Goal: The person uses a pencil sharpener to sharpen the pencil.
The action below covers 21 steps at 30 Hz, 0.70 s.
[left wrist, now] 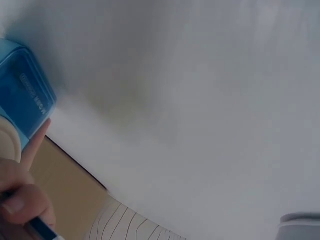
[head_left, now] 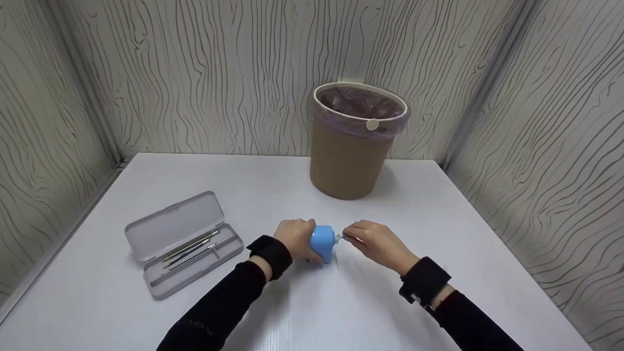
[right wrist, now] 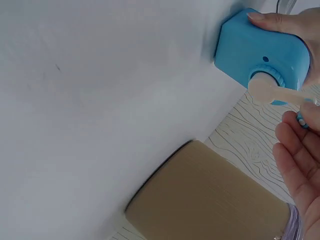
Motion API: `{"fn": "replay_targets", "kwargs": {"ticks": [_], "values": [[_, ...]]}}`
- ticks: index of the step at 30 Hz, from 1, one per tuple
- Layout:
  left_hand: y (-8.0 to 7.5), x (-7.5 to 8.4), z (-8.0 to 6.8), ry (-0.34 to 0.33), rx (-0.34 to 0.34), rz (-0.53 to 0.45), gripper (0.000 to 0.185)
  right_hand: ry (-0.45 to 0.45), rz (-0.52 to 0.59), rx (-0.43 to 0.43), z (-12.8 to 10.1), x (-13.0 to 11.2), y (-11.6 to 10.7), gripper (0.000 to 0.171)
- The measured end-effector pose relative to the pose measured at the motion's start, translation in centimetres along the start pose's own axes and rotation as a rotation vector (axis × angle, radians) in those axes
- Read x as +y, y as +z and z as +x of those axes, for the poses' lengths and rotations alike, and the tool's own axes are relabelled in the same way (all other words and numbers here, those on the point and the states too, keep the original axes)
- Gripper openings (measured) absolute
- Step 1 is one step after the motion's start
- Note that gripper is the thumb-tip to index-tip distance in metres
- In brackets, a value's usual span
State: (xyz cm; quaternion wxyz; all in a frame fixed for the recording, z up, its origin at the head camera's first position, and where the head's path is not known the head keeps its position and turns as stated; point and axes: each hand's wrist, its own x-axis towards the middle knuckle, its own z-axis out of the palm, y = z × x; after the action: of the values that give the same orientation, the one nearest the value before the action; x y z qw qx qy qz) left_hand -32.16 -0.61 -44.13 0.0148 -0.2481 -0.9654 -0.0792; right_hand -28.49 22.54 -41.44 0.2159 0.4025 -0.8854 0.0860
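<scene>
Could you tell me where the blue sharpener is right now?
In the head view the sharpener stands on the table near its front middle, gripped by the left hand, with the bin behind it.

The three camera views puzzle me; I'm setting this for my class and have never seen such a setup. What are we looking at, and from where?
No machine here: a person works with bare hands. The big picture comes from a head camera; the others from cameras on each wrist. The left hand grips a blue sharpener; the right hand pinches its crank handle. On the white table lie an open grey pencil case and a lined brown bin.
</scene>
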Motion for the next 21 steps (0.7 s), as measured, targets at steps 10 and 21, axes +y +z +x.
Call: {"fn": "replay_targets", "kwargs": {"ticks": [10, 21], "values": [[0.2, -0.4, -0.1, 0.016, 0.031, -0.034, 0.081, 0.087, 0.013, -0.032, 2.0, 0.8, 0.0, 0.017], [0.7, -0.2, -0.2, 0.037, 0.069, -0.012, 0.079, 0.098, -0.124, -0.019, 3.2, 1.6, 2.0, 0.015]]}}
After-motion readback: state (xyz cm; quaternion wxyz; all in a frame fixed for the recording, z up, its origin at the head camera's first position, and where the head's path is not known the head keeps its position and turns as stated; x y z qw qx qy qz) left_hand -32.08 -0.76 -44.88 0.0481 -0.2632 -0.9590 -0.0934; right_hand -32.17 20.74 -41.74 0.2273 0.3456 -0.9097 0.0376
